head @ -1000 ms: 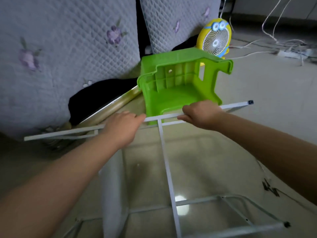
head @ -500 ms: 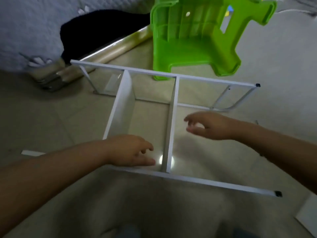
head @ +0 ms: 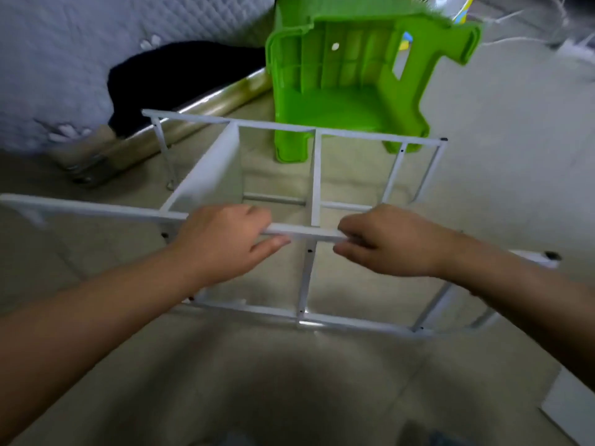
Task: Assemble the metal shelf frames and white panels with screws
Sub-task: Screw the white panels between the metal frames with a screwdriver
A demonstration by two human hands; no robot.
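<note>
Hands: both are gripping the near top rail (head: 306, 234) of the metal shelf frame (head: 317, 175), one on each side of the centre upright.
Left hand (head: 222, 244): fingers are curling over the rail, thumb pressing from below.
Right hand (head: 391, 243): fingers are wrapping round the rail, knuckles facing up.
Quilted cover (head: 64, 59): hanging far left; grey, diamond-stitched, soft.
Black cloth (head: 180, 69): lying at the cover's foot, matte.
Shiny tube (head: 206, 109): lying diagonally behind the frame; round, brass-toned, reflective.
White panel (head: 206, 175): standing on edge inside the frame, left of centre, spanning far rail to near rail; flat, smooth, blurred.
Frame build: thin white-painted tube forming an open box, dark screw holes dotting the uprights, black caps (head: 443, 139) plugging the right-hand ends.
Frame position: sitting on the floor (head: 515, 188), mid-view, just in front of the green stool (head: 347, 91).
Stool: lying tipped on its side, ribbed underside facing the camera; glossy moulded plastic.
Loose panel (head: 573, 403): lying flat on the floor, bottom right; white, partly cut off.
</note>
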